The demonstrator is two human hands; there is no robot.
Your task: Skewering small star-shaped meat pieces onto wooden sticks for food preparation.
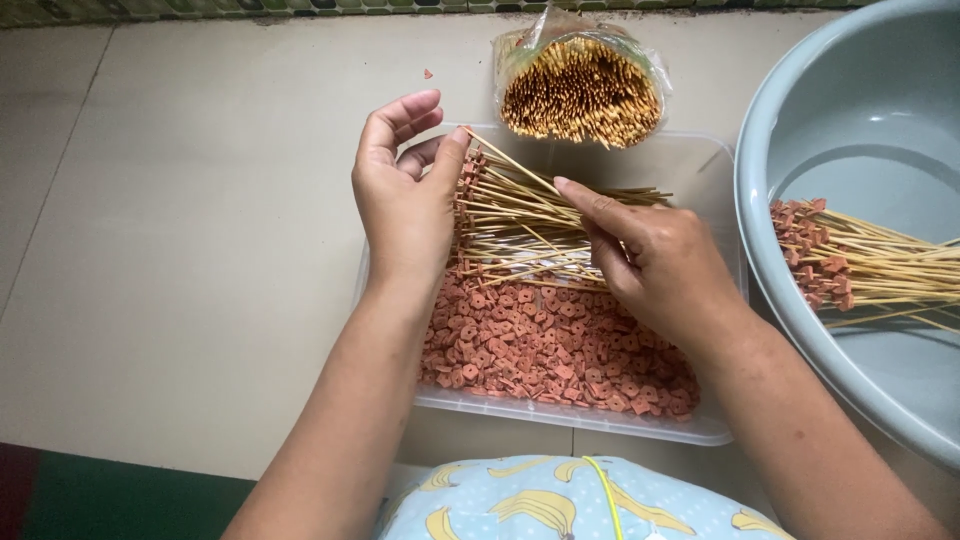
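Seen from above, the left hand (405,200) pinches one end of a bundle of skewers (530,225) between thumb and fingers, while the right hand (650,255) steadies the sticks with pressed fingertips, over the far half of a clear plastic tray (590,418) of reddish sausage pieces (550,350). A bag of bare skewers (580,90) lies past the tray's far edge. Finished skewers (860,262) rest in a grey basin (800,130) at right. Beige tiled floor (190,230).

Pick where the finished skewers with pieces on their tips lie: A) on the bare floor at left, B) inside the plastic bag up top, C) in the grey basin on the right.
C: the loaded skewers lie in the grey basin; the plastic bag holds only bare sticks.
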